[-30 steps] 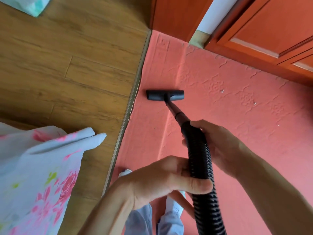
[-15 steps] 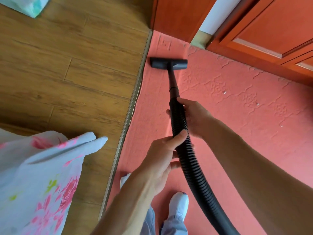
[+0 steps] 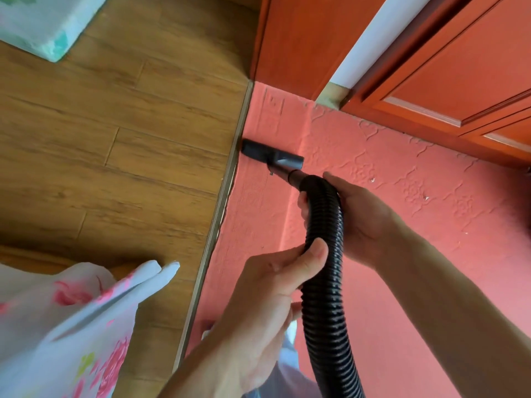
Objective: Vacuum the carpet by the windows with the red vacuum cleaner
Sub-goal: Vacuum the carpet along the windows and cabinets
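Black ribbed plastic vacuum hose (image 3: 324,254) is gripped by both hands. The right hand (image 3: 362,219) is wrapped round its upper end, just behind the short tube. The left hand (image 3: 267,300) is curled round it lower down, thumb on top. The flat black nozzle head (image 3: 271,155) is laid on the red embossed carpet (image 3: 402,182), one end right against the metal threshold strip (image 3: 221,211). Brown wood plank floor (image 3: 115,153) and white floral cloth (image 3: 71,326) are seen across the strip from the carpet

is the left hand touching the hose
Touching. The head view shows the left hand gripping the hose, its thumb pressed against the ribbed side.
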A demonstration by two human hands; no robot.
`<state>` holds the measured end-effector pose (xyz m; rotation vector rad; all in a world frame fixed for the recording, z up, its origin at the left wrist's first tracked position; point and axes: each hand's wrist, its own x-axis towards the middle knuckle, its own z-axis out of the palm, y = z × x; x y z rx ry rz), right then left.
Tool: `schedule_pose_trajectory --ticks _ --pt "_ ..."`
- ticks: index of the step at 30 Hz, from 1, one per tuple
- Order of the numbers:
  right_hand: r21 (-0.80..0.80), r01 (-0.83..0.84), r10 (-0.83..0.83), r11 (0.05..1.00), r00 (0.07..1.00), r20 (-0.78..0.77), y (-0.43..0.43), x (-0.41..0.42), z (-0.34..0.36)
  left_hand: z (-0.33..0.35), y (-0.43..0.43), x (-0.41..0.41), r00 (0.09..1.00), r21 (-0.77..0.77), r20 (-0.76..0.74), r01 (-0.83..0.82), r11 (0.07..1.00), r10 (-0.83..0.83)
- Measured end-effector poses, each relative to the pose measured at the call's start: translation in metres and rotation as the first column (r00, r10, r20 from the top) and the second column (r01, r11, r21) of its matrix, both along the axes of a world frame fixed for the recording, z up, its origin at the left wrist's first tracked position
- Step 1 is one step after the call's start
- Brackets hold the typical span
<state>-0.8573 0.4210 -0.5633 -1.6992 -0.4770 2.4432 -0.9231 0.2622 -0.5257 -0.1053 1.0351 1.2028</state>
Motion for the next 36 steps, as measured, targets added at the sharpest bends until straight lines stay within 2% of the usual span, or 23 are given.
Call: schedule_pose_trajectory --ticks 6,10,13,16,18,20,22,25,28,31,36 --pt "0.165 0.035 -0.056 0.986 0.991 0.124 0.048 -0.059 -0.065 -0.048 0.066 -0.02 0.984 -0.25 0.058 -0.149 0.957 0.169" --pt "0.298 -0.038 -0.021 0.954 0.981 0.191 0.085 -0.087 -0.086 -0.077 0.108 -0.022 0.957 -0.236 0.138 -0.219 0.947 0.256" --pt "0.254 -0.132 0.081 0.958 0.976 0.2 0.097 -0.088 -0.087 -0.094 0.114 -0.016 0.956 -0.152 0.138 -0.239 0.959 0.26" --pt "0.208 -0.16 0.12 0.965 0.974 0.193 0.094 -0.082 -0.085 -0.104 0.108 -0.011 0.961 -0.163 0.124 -0.228 0.96 0.249" --pt "0.183 -0.111 0.077 0.977 0.98 0.182 0.094 -0.077 -0.085 -0.105 0.108 -0.014 0.965 -0.212 0.118 -0.206 0.955 0.234" --pt "0.184 -0.047 0.006 0.982 0.976 0.219 0.098 -0.067 -0.086 -0.101 0.11 -0.015 0.98 -0.278 0.092 -0.146 0.949 0.178" --pt "0.198 0.015 -0.063 0.98 0.969 0.238 0.102 -0.047 -0.079 -0.087 0.114 -0.014 0.995 -0.267 0.089 -0.016 0.963 0.042" --pt "0.199 0.106 -0.145 0.974 0.97 0.193 0.103 -0.004 -0.058 -0.052 0.116 -0.006 0.982 -0.144 0.086 0.181 0.973 -0.17" --pt "0.12 0.156 -0.173 0.98 0.974 0.148 0.088 0.044 -0.024 -0.016 0.108 0.008 0.945 -0.005 0.09 0.317 0.948 -0.316" --pt "0.06 0.195 -0.201 0.979 0.969 0.146 0.055 0.084 0.008 0.005 0.089 0.023 0.902 0.072 0.107 0.413 0.908 -0.418" --pt "0.054 0.278 -0.283 0.959 0.931 0.23 0.006 0.122 0.026 0.028 0.064 0.042 0.847 0.026 0.16 0.509 0.86 -0.506"
